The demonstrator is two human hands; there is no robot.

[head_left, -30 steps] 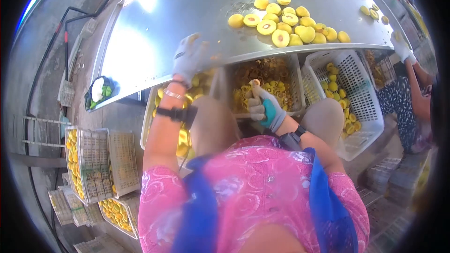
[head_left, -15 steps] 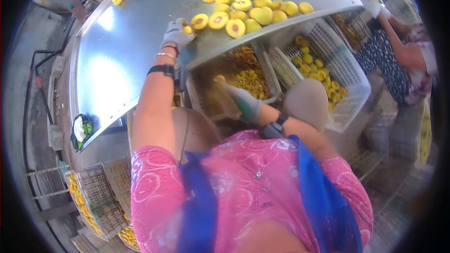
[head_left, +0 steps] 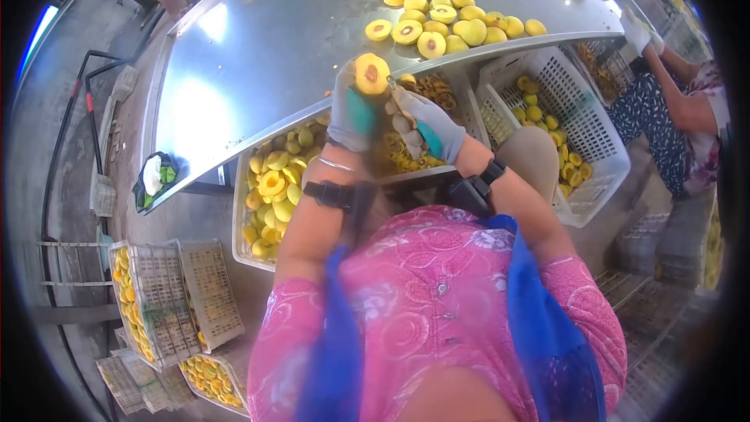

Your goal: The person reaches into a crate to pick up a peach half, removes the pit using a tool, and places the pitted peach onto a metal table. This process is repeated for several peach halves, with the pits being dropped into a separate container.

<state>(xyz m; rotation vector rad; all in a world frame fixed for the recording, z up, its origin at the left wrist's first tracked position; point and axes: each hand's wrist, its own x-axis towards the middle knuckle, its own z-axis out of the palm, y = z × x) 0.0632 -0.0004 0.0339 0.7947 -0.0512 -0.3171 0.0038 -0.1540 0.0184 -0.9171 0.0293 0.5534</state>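
In my gloved left hand (head_left: 351,113) is a yellow peach half (head_left: 372,74), its cut face up and the reddish-brown centre showing. My gloved right hand (head_left: 430,125) is closed just right of it, fingers curled around a small thin metal tool (head_left: 393,86) whose tip is close to the fruit; most of the tool is hidden. On the metal table (head_left: 258,62) beyond my hands lies a pile of peach halves (head_left: 437,25), some cut side up. Below my hands, a crate (head_left: 478,113) holds brownish pits and yellow scraps.
At my left knee stands a crate of peach halves (head_left: 269,187). A white crate (head_left: 598,121) with more peaches is on my right. Other crates (head_left: 160,305) stand on the floor at lower left. A co-worker (head_left: 687,101) sits at the right. A dark bag (head_left: 155,180) hangs at the table's left corner.
My left hand has come back from the pile on the table with a peach half. My right hand has risen from over the scrap crate to meet it. The view has shifted slightly.
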